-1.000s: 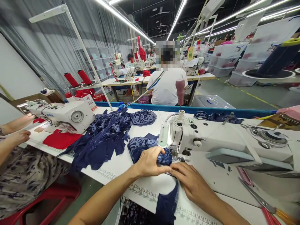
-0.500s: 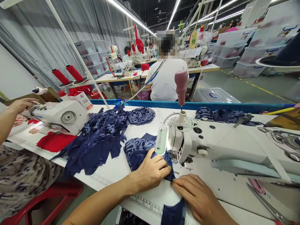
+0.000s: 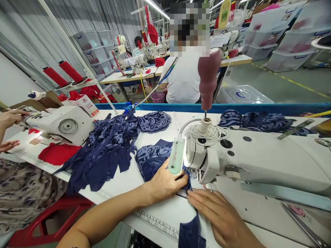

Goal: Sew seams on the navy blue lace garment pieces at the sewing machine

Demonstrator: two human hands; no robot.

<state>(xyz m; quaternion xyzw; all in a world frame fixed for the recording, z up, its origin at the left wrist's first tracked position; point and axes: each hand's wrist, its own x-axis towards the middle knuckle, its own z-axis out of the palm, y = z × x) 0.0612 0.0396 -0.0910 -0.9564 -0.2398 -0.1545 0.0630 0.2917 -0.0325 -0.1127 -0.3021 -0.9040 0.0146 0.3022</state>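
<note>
so the navy fabric piece (image 3: 155, 162) lies flat under the needle end of the sewing machine (image 3: 248, 155), left hand (image 3: 165, 182) fingers pressing it nearest the needle, right hand (image 3: 219, 213) flat on its trailing strip running toward the surface edge.

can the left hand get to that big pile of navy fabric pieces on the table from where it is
Probably yes. The left hand rests on the navy piece at the sewing machine, and the pile of navy fabric pieces lies just to its left on the same table, with only bare tabletop between them.
</note>
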